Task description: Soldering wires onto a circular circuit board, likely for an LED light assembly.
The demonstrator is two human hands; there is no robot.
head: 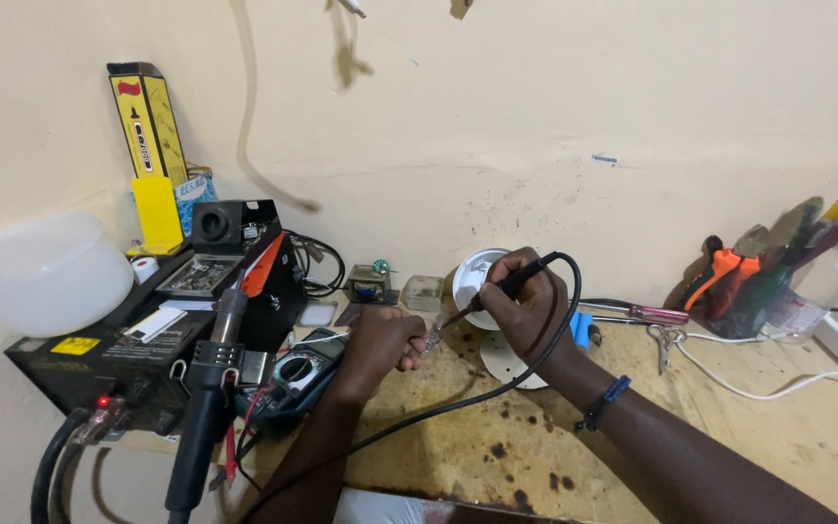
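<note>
the right hand (pixel 526 306) grips a soldering iron (pixel 497 287). left fingers (pixel 409 351) pinch a small part (pixel 433 337). best done with the tip steady on the joint.

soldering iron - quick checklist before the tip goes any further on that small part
1. Right hand grips the soldering iron like a pen: ok.
2. Left hand pinches the small part: ok.
3. Tip touching the part: cannot tell, too small.
4. Iron's black cable loops over the right forearm: not ok.
5. Multimeter sits right beside the left hand: not ok.
</note>
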